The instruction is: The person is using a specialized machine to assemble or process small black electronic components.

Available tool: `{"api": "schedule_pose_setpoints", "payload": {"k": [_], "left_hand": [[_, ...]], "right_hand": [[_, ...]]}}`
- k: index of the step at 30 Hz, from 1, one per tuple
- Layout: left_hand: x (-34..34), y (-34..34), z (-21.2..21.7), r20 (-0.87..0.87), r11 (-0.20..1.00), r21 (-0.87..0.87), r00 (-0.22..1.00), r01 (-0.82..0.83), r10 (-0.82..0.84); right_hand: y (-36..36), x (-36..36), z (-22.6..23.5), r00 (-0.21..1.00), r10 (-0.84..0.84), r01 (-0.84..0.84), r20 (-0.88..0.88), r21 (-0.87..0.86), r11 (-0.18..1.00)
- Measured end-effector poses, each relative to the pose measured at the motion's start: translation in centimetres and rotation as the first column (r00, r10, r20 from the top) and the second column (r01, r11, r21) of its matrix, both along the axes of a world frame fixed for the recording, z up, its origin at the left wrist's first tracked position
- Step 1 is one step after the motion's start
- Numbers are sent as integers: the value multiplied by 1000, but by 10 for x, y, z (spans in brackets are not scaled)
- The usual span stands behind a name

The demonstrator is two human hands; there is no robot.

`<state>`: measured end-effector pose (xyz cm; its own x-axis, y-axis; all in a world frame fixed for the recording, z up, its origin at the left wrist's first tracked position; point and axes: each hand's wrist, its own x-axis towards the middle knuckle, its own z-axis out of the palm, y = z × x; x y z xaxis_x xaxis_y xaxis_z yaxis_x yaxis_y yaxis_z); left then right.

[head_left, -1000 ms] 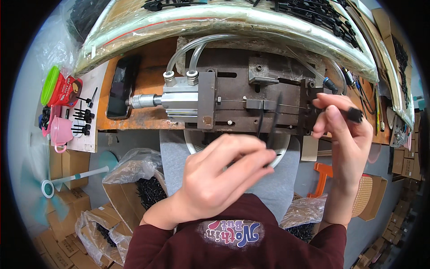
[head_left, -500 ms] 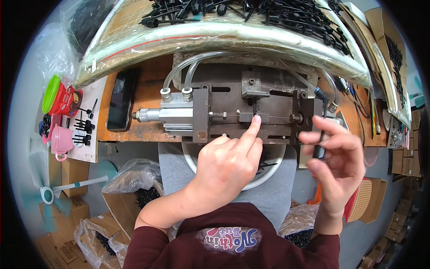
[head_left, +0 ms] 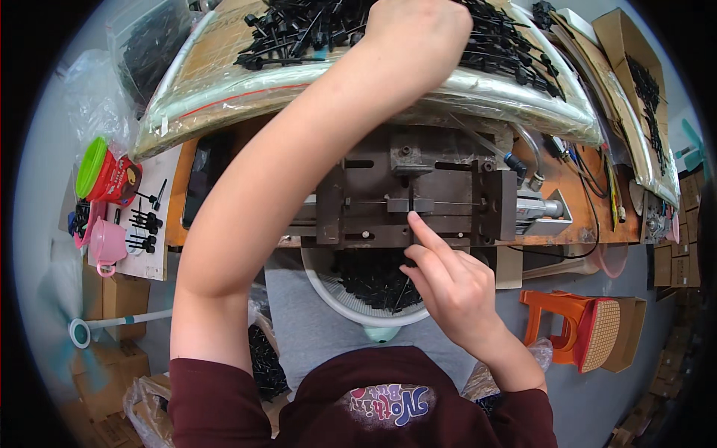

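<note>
My right hand has its index finger stretched out, the tip touching a thin black plastic stem set upright in the picture across a small dark block of the metal fixture. Its other fingers bend loosely and apart, with nothing visible held in them. Over the tray at the top, my left hand reaches into a heap of black plastic stemmed parts. Only the back of this hand shows; its fingers are hidden. Beneath the fixture, a white round basket holds many similar black pieces.
Clear hoses and an air cylinder flank the fixture. At left stand a pink cup, a red tub with a green rim and several black parts. An orange stool and cardboard boxes lie around the bench.
My left hand has left the fixture and moved up to the heap. My right hand has come left and down to the fixture; the black part it held is no longer seen in it.
</note>
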<state>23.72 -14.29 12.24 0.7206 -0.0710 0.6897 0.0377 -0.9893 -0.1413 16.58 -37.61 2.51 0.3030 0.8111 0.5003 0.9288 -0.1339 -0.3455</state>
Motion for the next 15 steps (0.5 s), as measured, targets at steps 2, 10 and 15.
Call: {"api": "schedule_pose_setpoints", "payload": {"k": [2,10,15], "left_hand": [[11,8,-7,-67,1000,-14,997,22,-23],[-21,-2,19,-79,883,-461,986,93,-145],[-78,-23,35,118,551,-810,977,199,-180]], "right_hand": [[6,3,1,997,-10,10,75,0,1000],[7,6,8,988,1,12,152,-83,996],[4,25,35,996,83,-84,-8,-110,990]]}}
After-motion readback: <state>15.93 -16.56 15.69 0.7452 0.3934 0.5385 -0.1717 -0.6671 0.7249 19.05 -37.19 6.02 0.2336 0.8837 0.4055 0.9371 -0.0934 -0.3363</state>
